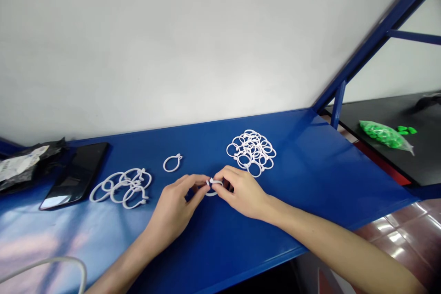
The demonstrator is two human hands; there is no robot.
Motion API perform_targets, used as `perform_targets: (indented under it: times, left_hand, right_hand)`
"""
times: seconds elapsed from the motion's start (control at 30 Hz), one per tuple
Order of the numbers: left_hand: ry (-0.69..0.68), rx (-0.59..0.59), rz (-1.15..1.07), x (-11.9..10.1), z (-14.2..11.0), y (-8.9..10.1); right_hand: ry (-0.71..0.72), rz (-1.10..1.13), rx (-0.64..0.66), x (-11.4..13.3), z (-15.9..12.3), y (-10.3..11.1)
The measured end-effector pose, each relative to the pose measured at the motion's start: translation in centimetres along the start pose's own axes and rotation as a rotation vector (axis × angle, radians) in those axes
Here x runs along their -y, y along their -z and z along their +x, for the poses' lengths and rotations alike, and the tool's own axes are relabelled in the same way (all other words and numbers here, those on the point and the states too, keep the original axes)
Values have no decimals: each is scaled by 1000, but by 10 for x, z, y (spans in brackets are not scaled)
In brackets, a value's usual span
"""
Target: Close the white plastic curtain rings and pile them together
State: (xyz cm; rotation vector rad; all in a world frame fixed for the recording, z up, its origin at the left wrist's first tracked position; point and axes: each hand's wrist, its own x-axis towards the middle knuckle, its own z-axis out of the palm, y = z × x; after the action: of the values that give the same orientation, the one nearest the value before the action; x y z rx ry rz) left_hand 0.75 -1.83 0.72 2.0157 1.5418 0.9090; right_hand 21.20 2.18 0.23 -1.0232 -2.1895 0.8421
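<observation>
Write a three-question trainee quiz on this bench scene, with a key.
1. True or false: both hands grip the same white ring.
2. Which lies farthest to the left of the picture? A) phone B) single ring C) big ring pile
3. Fill in: the bag of green pieces lies on the ____ table beyond the blue bench.

Key: 1 true; 2 A; 3 black.

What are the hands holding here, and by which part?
Both hands, left hand and right hand, pinch one white plastic ring at its clasp end, fingertips meeting there.
</observation>
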Motion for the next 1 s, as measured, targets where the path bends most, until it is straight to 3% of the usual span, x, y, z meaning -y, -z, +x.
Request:
perform_targets:
  times: [0.33,0.63,0.83,1.0]
  left_hand:
    - [59,-142,-138,-3,-2,-1]
    - [-304,-183,-134,-2,-4,-5]
    - [-464,-241,-48,-11,-7,-4]
    - [-533,-177,22,-5,-7,-5]
  right_hand:
    - [93,80,11,3,-2,1]
    - [164,80,104,2,-4,10]
    - [259,53,98,5,-6,17]
    - [307,-126,163,0,-7,17]
